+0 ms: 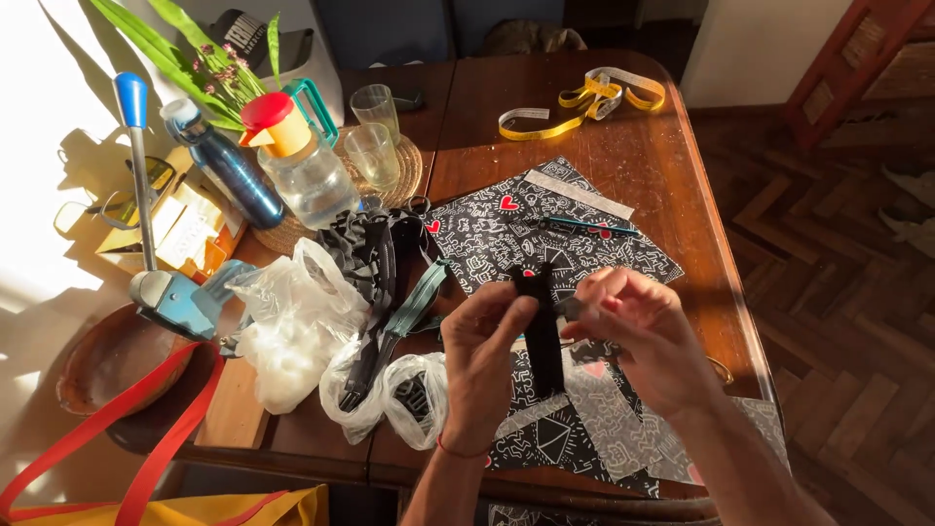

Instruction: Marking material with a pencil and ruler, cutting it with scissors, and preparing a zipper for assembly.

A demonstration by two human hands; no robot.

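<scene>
I am looking down through the head camera at a wooden table (623,146) in warm, low sunlight. My landmark is the black-and-white patterned fabric (545,229), dotted with small red hearts, spread across the table.

Just above the near part of that fabric, both hands hold up a black zipper (543,336), a narrow dark strip hanging roughly upright between them. The left hand (479,365) pinches its upper left edge between thumb and fingers. The right hand (648,336) has its fingers pressed together near the top of the strip; they seem to grip the slider, though glare and shadow keep me from being sure.

I judge this as the handling stage, with the zipper being inspected or worked at its top end. A next move would call for a steady two-handed pinch and fine fingertip control.

Left of the fabric lie more dark zippers (385,282) and crumpled clear plastic bags (292,331). Beyond the fabric's far edge sits a yellow measuring tape (584,102).
</scene>
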